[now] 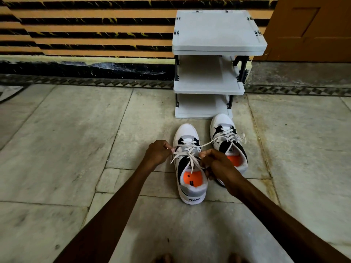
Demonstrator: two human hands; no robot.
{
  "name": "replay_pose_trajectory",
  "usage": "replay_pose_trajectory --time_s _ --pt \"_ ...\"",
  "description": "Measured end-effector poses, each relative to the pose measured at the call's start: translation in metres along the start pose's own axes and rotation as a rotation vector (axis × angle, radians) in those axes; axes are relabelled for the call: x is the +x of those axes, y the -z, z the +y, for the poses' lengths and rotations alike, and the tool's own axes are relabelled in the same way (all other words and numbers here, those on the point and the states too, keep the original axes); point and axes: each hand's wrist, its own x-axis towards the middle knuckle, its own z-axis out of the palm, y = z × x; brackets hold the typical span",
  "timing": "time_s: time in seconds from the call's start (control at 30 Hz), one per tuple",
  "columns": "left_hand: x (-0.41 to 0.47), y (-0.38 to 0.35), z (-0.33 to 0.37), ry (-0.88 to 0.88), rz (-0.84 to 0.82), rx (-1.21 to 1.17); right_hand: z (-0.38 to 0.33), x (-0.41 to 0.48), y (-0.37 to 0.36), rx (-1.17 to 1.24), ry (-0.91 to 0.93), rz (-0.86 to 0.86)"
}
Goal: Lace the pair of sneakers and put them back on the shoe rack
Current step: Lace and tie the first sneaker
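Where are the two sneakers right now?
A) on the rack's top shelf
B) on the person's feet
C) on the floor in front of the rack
C: the nearer sneaker and the farther sneaker both stand on the floor, in front of the shoe rack.

I log: sneakers (187, 130), smooth white-and-black leather-look uppers; laces (190, 149), flat cloth; rack (218, 31), matt grey plastic shelves; floor (57, 149), dull, stained stone slabs; door (313, 25), matt wood.
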Motion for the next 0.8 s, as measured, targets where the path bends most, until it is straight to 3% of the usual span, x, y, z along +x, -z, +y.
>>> replay_pose_trajectory --time_s 0.1,0.17,0.23,0.33,0.53,0.8 --pt "-0.014 0.001 0.008 -0.064 -0.099 0.142 0.008 0.000 -0.007 -0.463 0.160 0.129" --pt "-0.027 0.004 0.014 -0.099 -0.185 0.221 0.011 -0.002 -0.009 -0.817 0.267 0.114" --pt "-0.039 0.003 0.017 -0.125 -0.267 0.309 0.010 -0.003 -0.012 -0.997 0.267 0.072" --pt "-0.048 -0.003 0.018 -0.159 -0.244 0.470 0.008 0.004 -0.016 -1.040 0.315 0.068" --pt "-0.028 -0.003 0.027 -0.168 -0.060 0.499 -0.007 0.040 -0.025 -1.000 0.404 0.118" --pt "-0.006 -0.003 0.030 -0.135 -0.060 0.539 -0.011 0.064 -0.032 -0.960 0.358 0.115"
